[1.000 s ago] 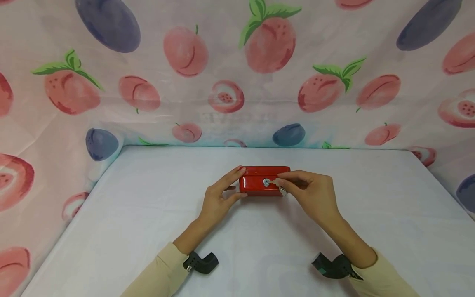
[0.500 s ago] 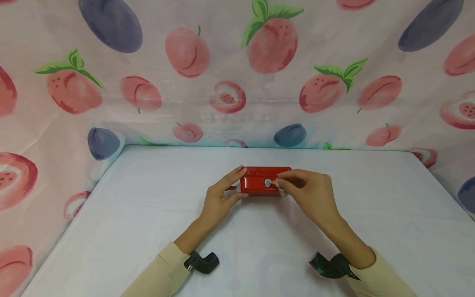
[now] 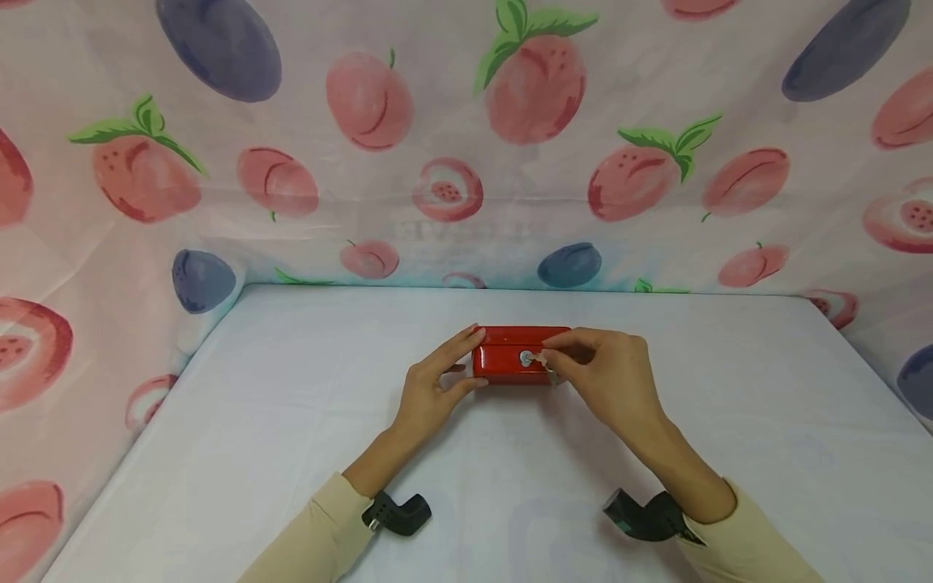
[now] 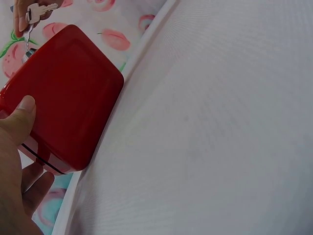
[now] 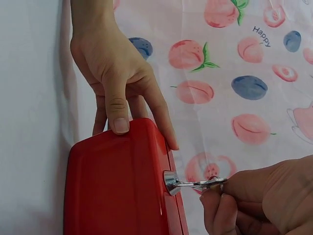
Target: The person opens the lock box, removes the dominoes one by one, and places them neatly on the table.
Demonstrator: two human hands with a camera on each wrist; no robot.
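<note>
A small red metal lock box (image 3: 499, 362) stands on its side on the white table, its silver lock cylinder (image 5: 171, 183) on the face that is uppermost in the head view. With thumb and spread fingers, my left hand (image 3: 430, 397) grips the box's left end. A silver key (image 5: 195, 184) reaches into the lock cylinder; how deep it sits I cannot tell. Its head is pinched between the thumb and forefinger of my right hand (image 3: 612, 376). A second key (image 4: 40, 11) hangs from the same ring, near the right fingers in the left wrist view.
White cloth covers the table (image 3: 328, 340) around the box. Behind it rises a fruit-print curtain (image 3: 510, 178), which also runs along the left and right sides. A black wrist camera (image 3: 397, 515) is strapped to each forearm.
My right hand has shifted slightly upward and its wrist has turned a little, with the key still pinched at the lock. The left hand and the box stay put.
</note>
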